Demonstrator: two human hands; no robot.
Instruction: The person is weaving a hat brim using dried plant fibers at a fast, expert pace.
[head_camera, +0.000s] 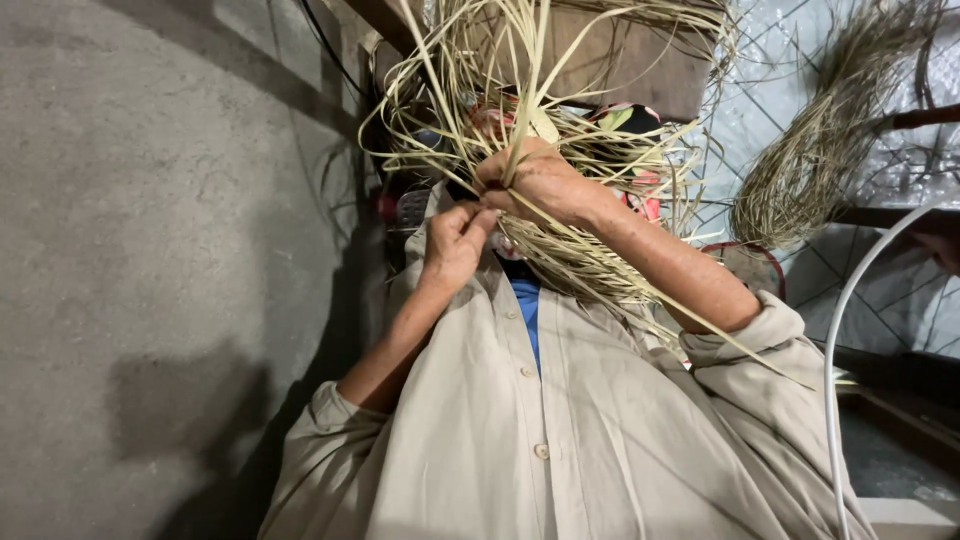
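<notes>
Head view: your right hand (540, 180) is clenched around a bundle of pale straw strands (500, 90) before your chest — your left hand (455, 240) pinches strands just beneath it.

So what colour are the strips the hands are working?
Pale straw-yellow strips, plain and unpatterned, seen best in the head view.

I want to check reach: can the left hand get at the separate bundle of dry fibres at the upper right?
Probably not as things stand. The left hand pinches strands beside the right hand, and the right forearm crosses between it and the separate bundle, which lies well apart.
</notes>
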